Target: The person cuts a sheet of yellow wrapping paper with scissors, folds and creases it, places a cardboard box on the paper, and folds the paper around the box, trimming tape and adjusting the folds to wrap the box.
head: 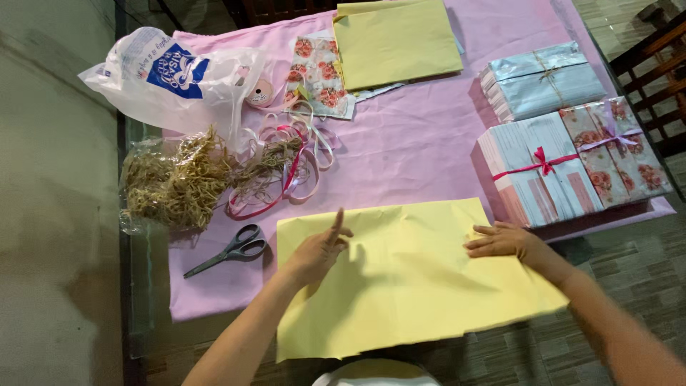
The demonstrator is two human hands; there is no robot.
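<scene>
Nearest the camera lay a large yellow paper sheet (407,286), spread flat and overhanging the near edge of the surface (429,157), itself covered in a pink cloth; pressed on the sheet's left part was the left hand (318,254), open, fingers loosely spread with one finger raised, gripping nothing; laid on the sheet's right edge was the right hand (504,241), flat and open, fingers pointing left, likewise closed around nothing; just left of the sheet rested grey-handled scissors (229,251), blades shut and pointing toward the near left; farther back on the left sat a clear bag of tan rubber bands (175,182), and touching it a tangle of pink, white and red ribbons (289,168) mixed with brown twine; on the right, just beyond the right hand, stood a stack wrapped in pale striped paper and tied with a red ribbon bow (539,171), and touching its right side a floral-wrapped stack with a lilac ribbon (618,146); behind these, a silver-blue wrapped stack bound with twine (543,82); farther left, a white plastic bag with a blue print (168,75), a small ribbon spool (261,93) beside it, and a floral paper sheet (318,75); at the far edge, partly over the floral paper, a folded pile of yellow paper (396,43).
</scene>
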